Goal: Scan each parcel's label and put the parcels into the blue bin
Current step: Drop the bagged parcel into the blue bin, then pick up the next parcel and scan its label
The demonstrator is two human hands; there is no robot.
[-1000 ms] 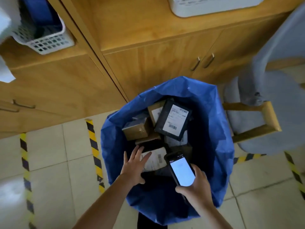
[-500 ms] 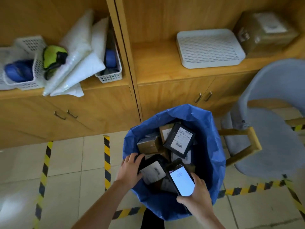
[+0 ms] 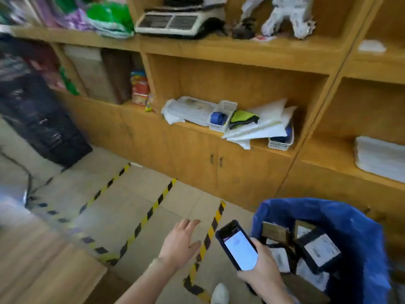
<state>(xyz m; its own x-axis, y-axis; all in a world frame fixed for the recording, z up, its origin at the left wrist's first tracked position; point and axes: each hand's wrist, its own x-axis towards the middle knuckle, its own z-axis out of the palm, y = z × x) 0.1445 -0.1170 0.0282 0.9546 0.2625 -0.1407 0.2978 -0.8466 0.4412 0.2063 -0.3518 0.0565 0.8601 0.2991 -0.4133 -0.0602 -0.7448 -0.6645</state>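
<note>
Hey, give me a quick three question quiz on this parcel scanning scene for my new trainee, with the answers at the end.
1. Fill in: the parcels lie inside the blue ___.
2. True or false: the left hand holds a parcel.
3. The right hand grips: A a parcel, B a phone, C nothing.
Key: 1 bin; 2 false, its fingers are spread and hold nothing; 3 B.
</note>
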